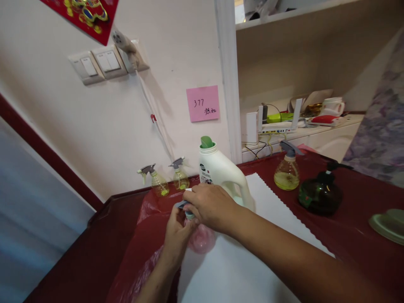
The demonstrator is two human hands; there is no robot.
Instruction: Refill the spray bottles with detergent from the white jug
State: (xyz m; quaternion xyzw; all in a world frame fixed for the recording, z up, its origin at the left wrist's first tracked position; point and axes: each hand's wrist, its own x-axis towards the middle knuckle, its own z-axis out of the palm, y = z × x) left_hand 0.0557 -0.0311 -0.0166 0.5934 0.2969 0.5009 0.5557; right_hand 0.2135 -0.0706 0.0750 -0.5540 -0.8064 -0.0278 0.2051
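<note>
A pink, see-through spray bottle (202, 240) stands on a white sheet (233, 269), its grey spray head (181, 204) partly covered by my fingers. My left hand (176, 231) is closed around the bottle near its neck, thumb toward the collar. From above and the right, my right hand (214, 206) grips the spray head with bent fingers. Just behind my hands is a large white detergent bottle (221, 166) with a handle, its mouth uncapped and showing a green spout (206, 142). My right hand hides part of its lower body.
Two small spray bottles (160, 184) with yellow-green contents stand by the wall at left. Another yellow spray bottle (286, 172) and a dark green pump bottle (320, 193) are at right, near a pale green lid-like object (388, 225). A router (277, 126) sits on the shelf.
</note>
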